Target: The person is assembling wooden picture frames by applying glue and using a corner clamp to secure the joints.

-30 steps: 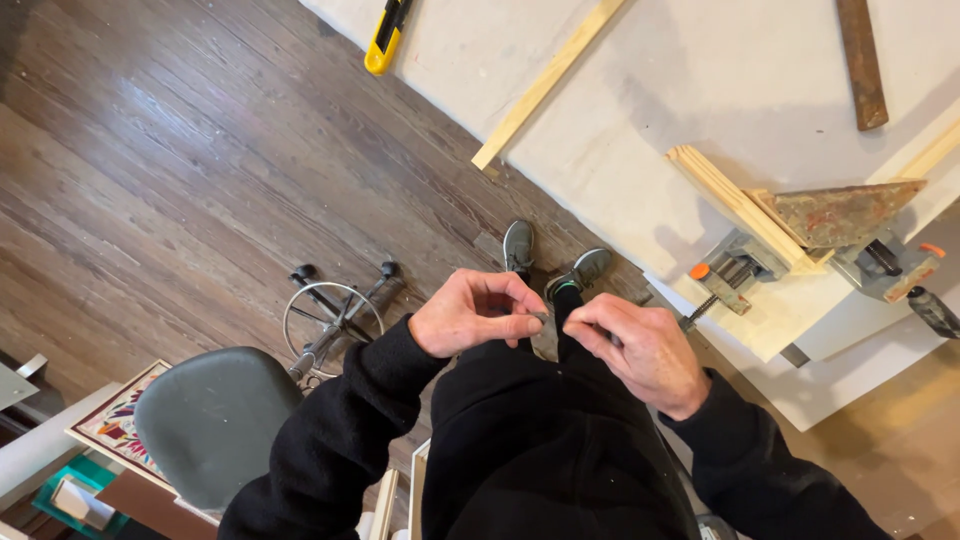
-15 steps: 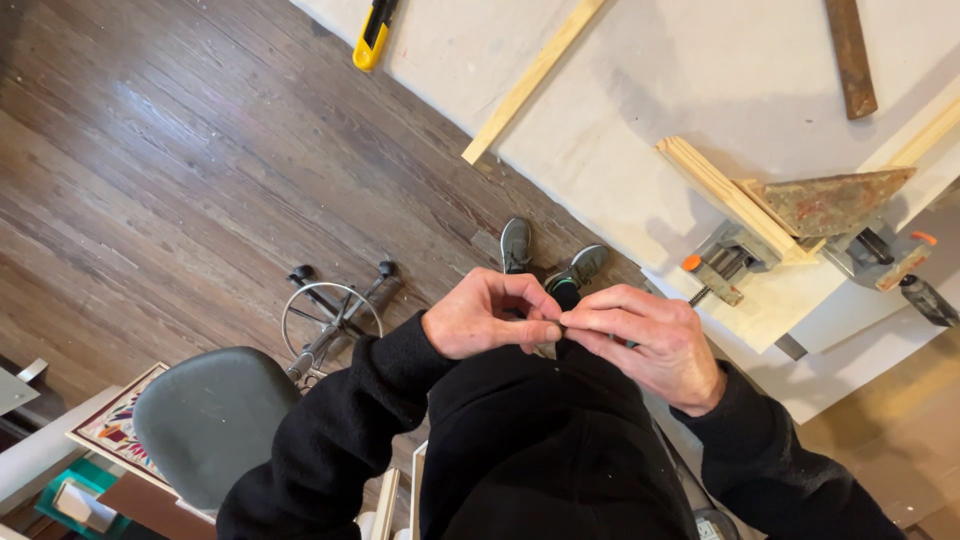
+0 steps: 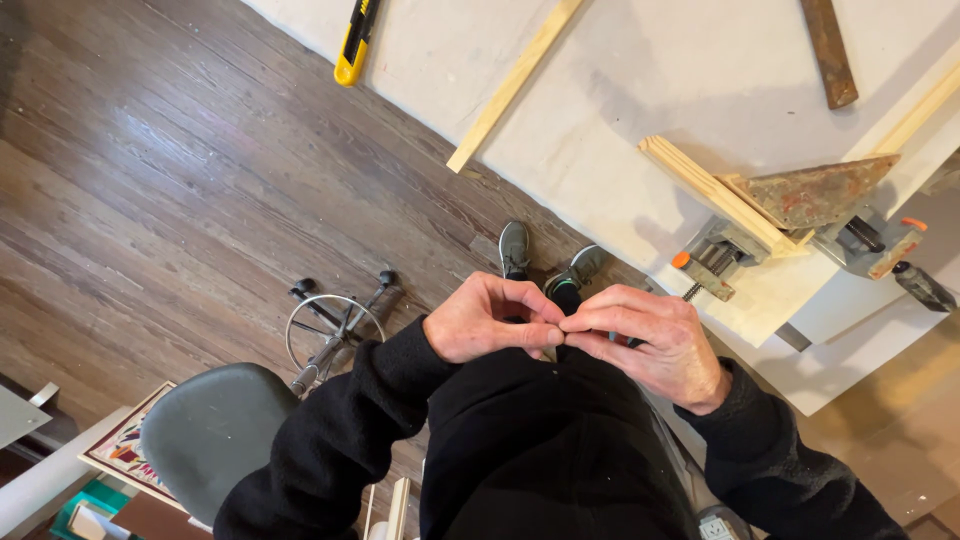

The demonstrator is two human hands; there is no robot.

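Head view, looking down the person's own front. The left hand (image 3: pixel 492 320) and the right hand (image 3: pixel 645 340) meet just above the black-clothed torso (image 3: pixel 540 450), fingertips touching. The left hand's fingers (image 3: pixel 520 300) are curled inward with the thumb pressed against the right hand's forefinger; the right hand's fingers (image 3: pixel 610 318) lie close together, tips drawn to a pinch at the meeting point. Whatever small thing is pinched between the fingertips is hidden by them and cannot be identified.

Directly beyond the fingertips, on the dark wooden floor (image 3: pixel 180 200), stand the person's two grey shoes (image 3: pixel 514 248). To the right of the right hand's fingers lies a pale worktable (image 3: pixel 640 100) carrying a corner clamp with orange knobs (image 3: pixel 715 262), a pale wooden frame piece (image 3: pixel 705 185) held in it, and a rusty triangular metal plate (image 3: pixel 815 190). Farther beyond the fingers rest a loose wooden strip (image 3: pixel 515 85), a dark wooden bar (image 3: pixel 828 50) and a yellow utility knife (image 3: pixel 355 40). To the left of the left hand's fingers stands a stool with a grey-green seat (image 3: pixel 215 435) and a metal foot ring (image 3: pixel 335 330).
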